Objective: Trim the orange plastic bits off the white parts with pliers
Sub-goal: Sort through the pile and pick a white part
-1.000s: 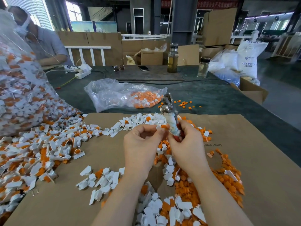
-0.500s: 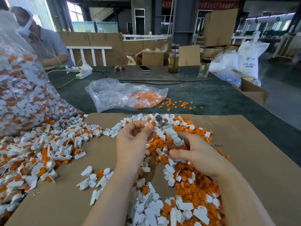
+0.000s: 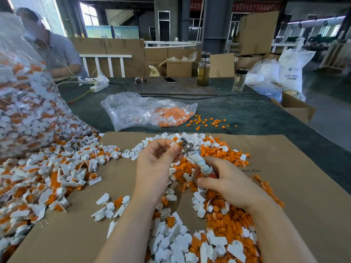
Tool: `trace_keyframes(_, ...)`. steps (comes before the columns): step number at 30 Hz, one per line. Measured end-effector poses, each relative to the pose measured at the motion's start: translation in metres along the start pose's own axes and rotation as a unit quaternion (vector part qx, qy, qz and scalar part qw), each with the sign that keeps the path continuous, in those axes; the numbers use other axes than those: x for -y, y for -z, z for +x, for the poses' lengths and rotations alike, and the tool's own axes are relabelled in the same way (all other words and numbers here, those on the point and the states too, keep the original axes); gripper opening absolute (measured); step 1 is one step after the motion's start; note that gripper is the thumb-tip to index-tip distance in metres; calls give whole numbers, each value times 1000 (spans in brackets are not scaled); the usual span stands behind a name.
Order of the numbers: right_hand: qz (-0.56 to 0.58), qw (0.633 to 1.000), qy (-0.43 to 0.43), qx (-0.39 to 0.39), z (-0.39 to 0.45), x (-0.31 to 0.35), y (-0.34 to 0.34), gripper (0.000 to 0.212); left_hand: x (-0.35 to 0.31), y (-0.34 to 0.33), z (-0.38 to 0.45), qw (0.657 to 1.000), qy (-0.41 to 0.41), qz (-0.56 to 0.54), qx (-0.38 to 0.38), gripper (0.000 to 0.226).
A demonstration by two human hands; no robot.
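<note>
My right hand (image 3: 229, 184) grips the pliers (image 3: 197, 161) by their cloth-wrapped handles, jaws pointing up and left. My left hand (image 3: 156, 167) pinches a small white part with an orange bit (image 3: 177, 144) right at the metal jaws. Below my hands, on the cardboard sheet (image 3: 296, 186), lie a pile of cut orange bits (image 3: 224, 217) and several trimmed white parts (image 3: 176, 242). A heap of untrimmed white-and-orange parts (image 3: 47, 177) spreads across the left.
A big clear bag full of parts (image 3: 24, 111) stands at the left. A smaller bag (image 3: 144, 111) lies on the green table (image 3: 256, 112) beyond the cardboard. Two bottles (image 3: 203, 70), a phone and sunglasses sit farther back. A person (image 3: 57, 52) sits at far left.
Both hands have come down from a raised position. The pliers tilted from upright to pointing up-left, and my left hand brought a part to the jaws.
</note>
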State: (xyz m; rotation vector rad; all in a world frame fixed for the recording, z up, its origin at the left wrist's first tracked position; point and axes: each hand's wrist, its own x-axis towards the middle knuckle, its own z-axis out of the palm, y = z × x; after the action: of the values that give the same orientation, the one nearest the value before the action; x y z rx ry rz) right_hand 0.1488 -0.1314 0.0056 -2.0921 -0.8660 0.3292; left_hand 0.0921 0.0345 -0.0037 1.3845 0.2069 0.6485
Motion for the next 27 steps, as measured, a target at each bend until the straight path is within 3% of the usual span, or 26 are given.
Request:
trace_keyframes(6, -32, 999, 20, -27, 3, -2, -9, 30, 0, -1, -1, 1000, -4, -15, -7, 6)
trace_keyframes(19, -85, 995, 14, -49, 9, -5, -15, 24, 1, -1, -1, 1000, 3, -13, -25, 5)
trace_keyframes(23, -96, 993, 24, -70, 10, -7, -19, 12, 1, 1, 2, 997, 56, -44, -11, 6)
trace_keyframes(27, -129, 983, 2, -128, 11, -9, -19, 9, -3, 13, 10, 965, 166, -193, -66, 7)
